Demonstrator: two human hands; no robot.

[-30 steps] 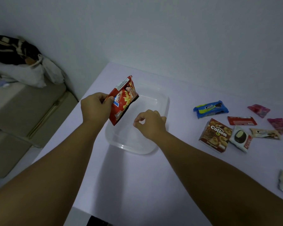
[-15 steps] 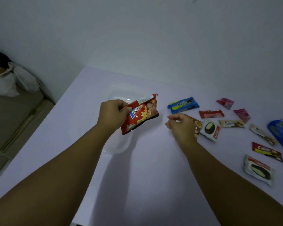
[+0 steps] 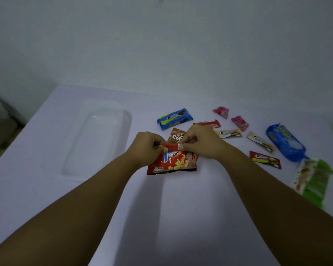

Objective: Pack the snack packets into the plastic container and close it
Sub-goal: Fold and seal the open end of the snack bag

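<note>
Both hands pinch the top edge of the red packet (image 3: 173,162): left hand (image 3: 149,147) at its left corner, right hand (image 3: 198,140) at its right, which a moment ago was empty. "POTATO" reads on it. Just behind the grip, a brown packet (image 3: 176,135) shows only "Col", half hidden. The clear container (image 3: 96,143) lies left on the counter (image 3: 181,217), faint and open.

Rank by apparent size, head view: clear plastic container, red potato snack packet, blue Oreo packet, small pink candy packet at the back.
1. Clear plastic container
2. Red potato snack packet, held nearer the camera
3. Blue Oreo packet
4. Small pink candy packet
</note>
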